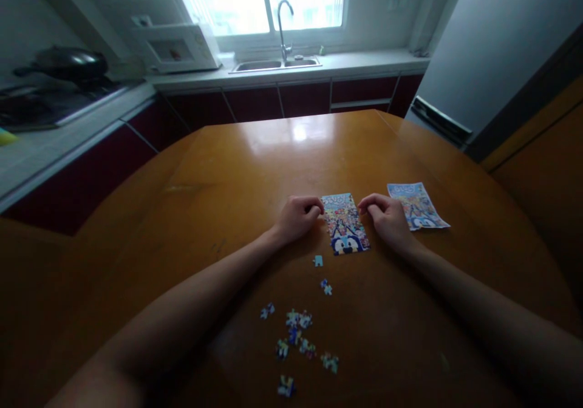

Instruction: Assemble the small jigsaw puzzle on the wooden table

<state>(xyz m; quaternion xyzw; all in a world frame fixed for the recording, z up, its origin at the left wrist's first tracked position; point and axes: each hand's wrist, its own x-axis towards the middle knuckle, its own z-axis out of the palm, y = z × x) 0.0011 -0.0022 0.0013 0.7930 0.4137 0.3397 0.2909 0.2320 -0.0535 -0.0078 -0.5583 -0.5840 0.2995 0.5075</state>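
Observation:
A small jigsaw puzzle point(347, 223) lies flat on the wooden table, showing a blue cartoon dog's face below a crowded, colourful scene. My left hand point(298, 217) rests on its left edge, fingers curled in and closed. At the opposite edge, my right hand point(387, 218) is curled the same way, fingertips against the puzzle's upper right side. Between them the hands hold it by its sides. Nearer to me are a pale blue loose piece point(317, 261), a blue-and-white piece point(327, 286) and a scattered cluster of puzzle pieces point(298, 334).
A creased picture sheet point(421, 207) with a similar design lies right of my right hand. The wooden table point(273, 165) has rounded sides. Beyond it stand a counter with a sink point(259, 65), a microwave point(180, 50), a stove with a pan point(68, 62) and a fridge point(496, 44).

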